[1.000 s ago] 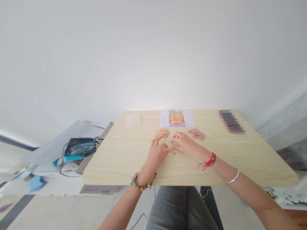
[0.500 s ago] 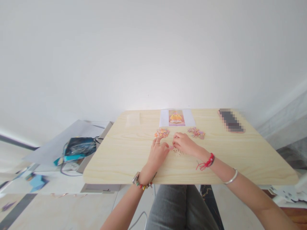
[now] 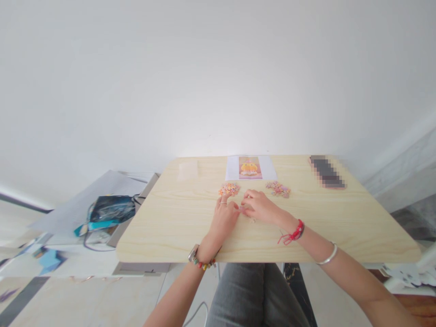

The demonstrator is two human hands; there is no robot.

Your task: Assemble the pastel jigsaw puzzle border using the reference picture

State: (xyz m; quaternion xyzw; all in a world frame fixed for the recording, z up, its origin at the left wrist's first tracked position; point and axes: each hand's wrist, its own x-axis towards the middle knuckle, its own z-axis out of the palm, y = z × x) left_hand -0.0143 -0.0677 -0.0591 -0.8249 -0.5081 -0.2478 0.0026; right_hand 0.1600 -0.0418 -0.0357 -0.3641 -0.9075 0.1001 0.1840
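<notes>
Pale wood counter carries two hands now drawn closer together than a second ago: the left hand and right hand meet over a small pinkish puzzle piece, fingers pinched on it; the loose pieces below are now mostly hidden.

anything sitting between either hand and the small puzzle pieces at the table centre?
Nothing visible. The left hand and right hand both already rest at the puzzle pieces between them on the table. The two piles of pieces lie beyond, apart.
</notes>
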